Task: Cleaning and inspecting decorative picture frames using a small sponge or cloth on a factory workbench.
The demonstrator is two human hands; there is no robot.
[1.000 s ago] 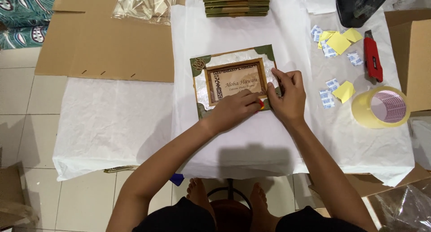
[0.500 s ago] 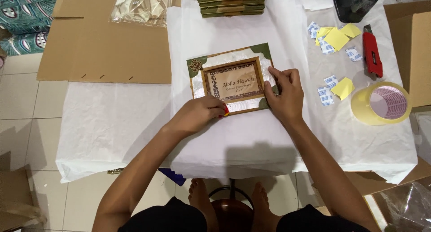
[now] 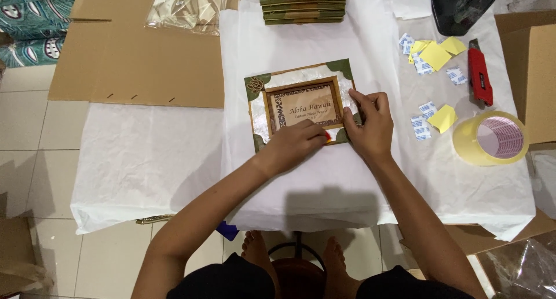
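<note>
White tissue paper (image 3: 324, 177) spread across the table, 1 decorated picture frame (image 3: 302, 106) laid flat on it, gripped at its right edge by the right hand (image 3: 368, 125), its lower edge pressed by the left hand (image 3: 296, 145)

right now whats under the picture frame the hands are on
White tissue paper lies under the picture frame, spread over the table. The left hand and right hand cover its lower edge; beneath the paper is hidden.

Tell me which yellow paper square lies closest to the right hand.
The lone yellow square beside the tape roll, just right of the right hand. The other yellow squares sit clustered farther up the white paper, near the red cutter.
</note>
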